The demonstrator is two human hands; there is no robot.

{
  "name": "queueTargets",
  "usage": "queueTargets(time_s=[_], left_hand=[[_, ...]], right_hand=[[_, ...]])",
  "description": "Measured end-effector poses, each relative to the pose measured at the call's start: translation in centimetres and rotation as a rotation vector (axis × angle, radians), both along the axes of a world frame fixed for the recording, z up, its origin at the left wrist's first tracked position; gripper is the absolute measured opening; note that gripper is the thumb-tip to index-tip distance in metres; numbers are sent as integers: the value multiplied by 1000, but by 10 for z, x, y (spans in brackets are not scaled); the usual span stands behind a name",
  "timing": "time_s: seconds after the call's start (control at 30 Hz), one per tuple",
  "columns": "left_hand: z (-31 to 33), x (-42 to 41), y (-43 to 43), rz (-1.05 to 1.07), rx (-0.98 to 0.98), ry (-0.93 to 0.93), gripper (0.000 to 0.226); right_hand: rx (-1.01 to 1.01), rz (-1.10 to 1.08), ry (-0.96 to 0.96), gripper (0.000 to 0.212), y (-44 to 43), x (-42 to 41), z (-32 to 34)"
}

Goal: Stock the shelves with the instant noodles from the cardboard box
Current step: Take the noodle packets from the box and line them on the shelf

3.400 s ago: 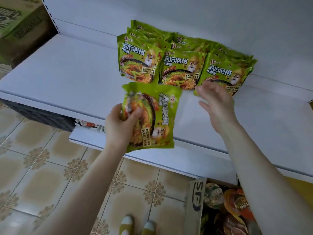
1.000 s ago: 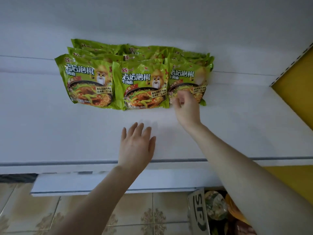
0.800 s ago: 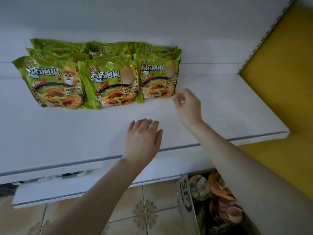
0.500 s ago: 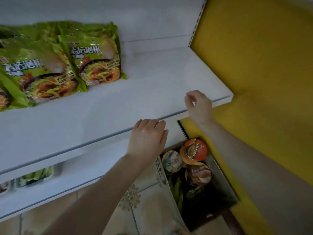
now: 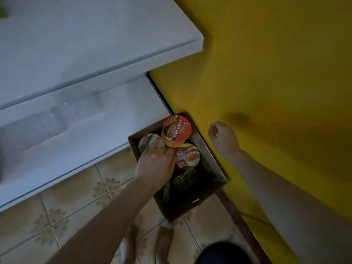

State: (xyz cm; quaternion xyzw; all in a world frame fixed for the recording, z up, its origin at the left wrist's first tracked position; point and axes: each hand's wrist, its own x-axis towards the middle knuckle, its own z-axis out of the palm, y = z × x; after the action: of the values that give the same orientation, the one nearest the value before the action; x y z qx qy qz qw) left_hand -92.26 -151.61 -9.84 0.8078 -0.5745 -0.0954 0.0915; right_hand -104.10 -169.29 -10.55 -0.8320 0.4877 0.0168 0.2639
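Observation:
The open cardboard box (image 5: 210,164) stands on the floor against the yellow wall. Inside it lie an orange-lidded noodle cup (image 5: 176,129), a pale green-lidded cup (image 5: 149,141), a dark purple-lidded cup (image 5: 188,155) and green noodle packets (image 5: 182,181) deeper down. My left hand (image 5: 156,164) reaches into the box, its fingers laid on the cups between the green and purple lids; a grip does not show. My right hand (image 5: 223,139) hangs in the air to the right of the box, loosely curled and holding nothing. The stocked green packets are out of view.
The white upper shelf (image 5: 95,44) ends at a corner above the box; a lower white shelf (image 5: 76,130) juts out beside the box's left side. The yellow wall (image 5: 266,73) runs along the right. Patterned floor tiles (image 5: 66,202) and my shoes (image 5: 163,242) lie below.
My view has swung down and right from the shelf to the box. My left hand has dropped from the shelf edge into the box; my right hand has come off the shelf.

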Motion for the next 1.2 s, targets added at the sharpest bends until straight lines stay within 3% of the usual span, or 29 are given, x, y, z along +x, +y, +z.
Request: queueTargets(time_s=[0.37,0.57,0.77,1.0,1.2], left_hand=[[-164,-40,22,-33,345,176,25],[-277,-72,20,-32,611,262,30],[-349,-88,1,67,801,250,23],[-387,-93,-7,205,807,383,23],[-388,-95,-9,300,739,432,29]], right_hand=[[229,2,206,25,62,-65,-173],[283,146,325,24,77,-75,-276],[260,297,387,26,73,-65,-338],[220,400,471,46,70,-57,-371],[253,350,565,47,72,-66,-382]])
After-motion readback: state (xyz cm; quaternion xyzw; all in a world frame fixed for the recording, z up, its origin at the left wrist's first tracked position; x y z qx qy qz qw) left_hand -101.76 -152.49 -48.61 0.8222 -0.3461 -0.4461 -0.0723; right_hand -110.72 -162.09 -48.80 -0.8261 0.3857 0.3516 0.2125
